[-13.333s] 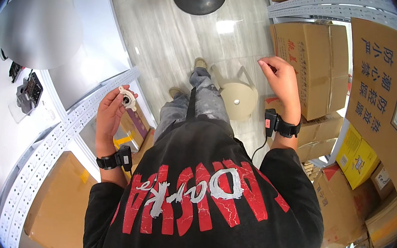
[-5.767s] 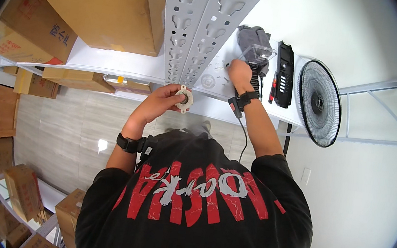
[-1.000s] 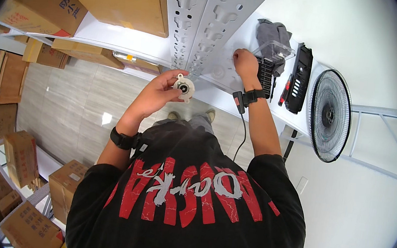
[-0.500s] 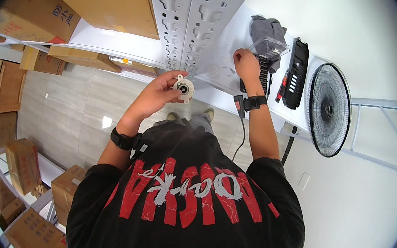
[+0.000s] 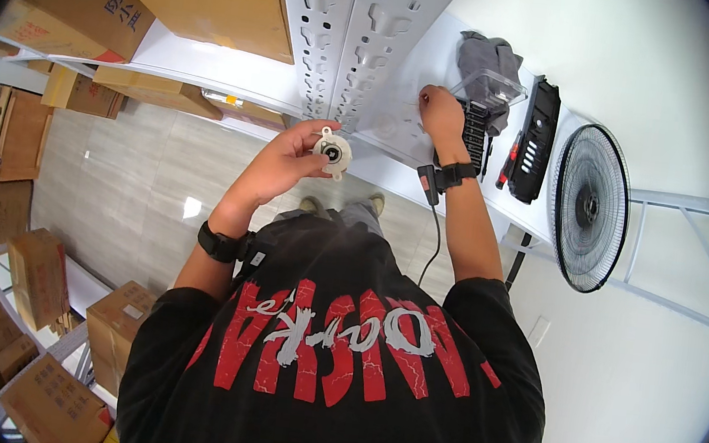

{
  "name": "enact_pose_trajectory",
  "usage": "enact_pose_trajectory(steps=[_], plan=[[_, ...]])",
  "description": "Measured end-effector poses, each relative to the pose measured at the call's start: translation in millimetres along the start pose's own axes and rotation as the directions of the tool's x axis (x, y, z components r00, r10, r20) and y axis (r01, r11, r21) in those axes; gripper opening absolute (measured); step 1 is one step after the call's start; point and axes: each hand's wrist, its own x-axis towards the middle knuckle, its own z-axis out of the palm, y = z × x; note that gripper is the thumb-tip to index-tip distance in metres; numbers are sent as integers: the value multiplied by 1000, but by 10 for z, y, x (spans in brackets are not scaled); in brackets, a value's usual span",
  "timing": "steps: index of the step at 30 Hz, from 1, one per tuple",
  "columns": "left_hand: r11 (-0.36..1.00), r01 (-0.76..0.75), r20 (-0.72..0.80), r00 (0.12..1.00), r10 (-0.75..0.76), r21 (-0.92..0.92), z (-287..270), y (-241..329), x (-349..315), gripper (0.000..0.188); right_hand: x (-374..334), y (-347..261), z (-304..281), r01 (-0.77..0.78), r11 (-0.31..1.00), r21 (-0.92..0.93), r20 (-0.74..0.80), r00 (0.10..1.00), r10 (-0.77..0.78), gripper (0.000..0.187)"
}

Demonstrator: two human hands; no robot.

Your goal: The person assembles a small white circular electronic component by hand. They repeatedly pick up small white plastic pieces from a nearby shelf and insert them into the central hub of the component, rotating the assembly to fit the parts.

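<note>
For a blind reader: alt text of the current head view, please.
A person's left hand holds a round cream part; the curled right hand is at a white shelf near a grey cloth. Farther right are a black slotted panel and a wire fan guard; cardboard boxes at left.

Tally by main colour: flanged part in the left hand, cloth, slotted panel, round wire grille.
Cream: 1 (flanged part, in the left hand)
Grey: 1 (cloth)
Black: 2 (slotted panel, round wire grille)
Total: 4
</note>
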Motion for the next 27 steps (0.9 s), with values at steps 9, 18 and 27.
enact_pose_trajectory(steps=[9,18,27], plan=[[1000,0,-27,1000,0,-12,9,-9,3,50,-97,24,-135,-9,999,-51,65,998,13,10],[1000,-29,-13,999,29,-9,43,41,-19,50,-98,-38,-53,-53,989,-136,101,993,67,12],[998,-60,36,998,60,-1,8,69,-72,53,-479,-683,-1143,24,949,314,-10,1000,-22,11]])
